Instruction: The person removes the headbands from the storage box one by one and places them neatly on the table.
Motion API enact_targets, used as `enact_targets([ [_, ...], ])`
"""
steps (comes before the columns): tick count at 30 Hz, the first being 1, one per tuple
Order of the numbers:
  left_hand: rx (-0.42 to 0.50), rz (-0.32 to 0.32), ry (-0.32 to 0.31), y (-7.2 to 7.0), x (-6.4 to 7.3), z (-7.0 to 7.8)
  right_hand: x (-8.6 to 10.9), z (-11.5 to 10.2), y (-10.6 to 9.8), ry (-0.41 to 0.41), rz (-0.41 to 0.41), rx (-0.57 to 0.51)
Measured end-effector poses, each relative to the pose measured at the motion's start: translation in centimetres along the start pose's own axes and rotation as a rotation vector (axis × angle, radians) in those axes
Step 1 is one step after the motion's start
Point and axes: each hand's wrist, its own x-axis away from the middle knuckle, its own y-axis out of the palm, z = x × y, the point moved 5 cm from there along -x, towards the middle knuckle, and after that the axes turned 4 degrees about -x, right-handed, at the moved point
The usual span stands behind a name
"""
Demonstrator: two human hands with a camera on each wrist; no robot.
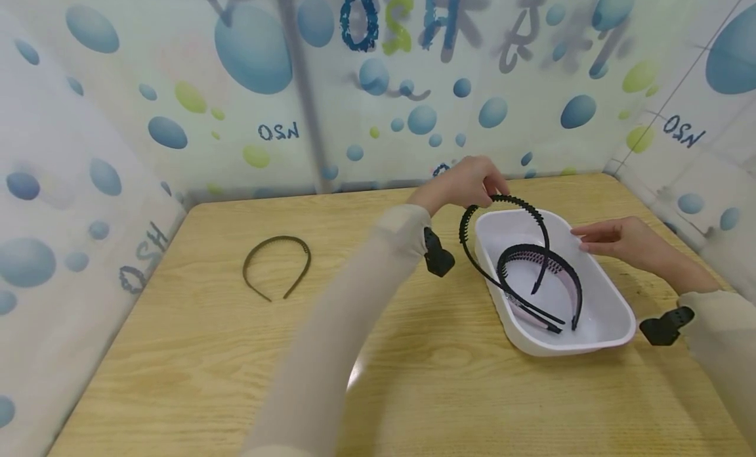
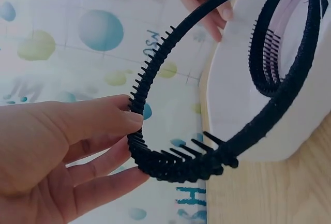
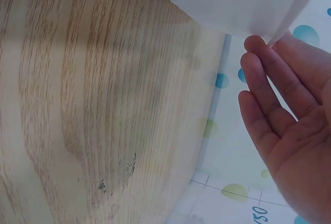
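Note:
My left hand (image 1: 472, 181) pinches a thin black toothed headband (image 2: 269, 118) at the top of its arch. The headband's two arms slant down over a white plastic basin (image 1: 608, 312). Inside the basin lies a wider black headband (image 1: 569, 270) with a pinkish inner side and rows of small teeth. On the basin's far right side, my right hand (image 1: 620, 240) pinches the rim between thumb and fingers. In the right wrist view, the fingertips (image 3: 253, 44) are right at the basin's edge.
A thin dark headband (image 1: 289, 238) lies on the left part of the wooden table (image 1: 177, 352). Behind the table stands a pale wall covering (image 1: 378, 135) with blue and green dots, which also runs along both sides.

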Motion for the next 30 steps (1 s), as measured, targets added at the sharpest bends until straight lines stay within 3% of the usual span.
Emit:
enact_targets([
  [15,-0.020,0.068,-0.064,-1.9,4.5,-4.0,0.0,0.1,0.2,-0.013,0.009,-0.006],
  [30,0.000,0.088,-0.174,-2.4,8.6,-9.0,0.1,0.3,0.3,0.002,0.006,-0.020],
])
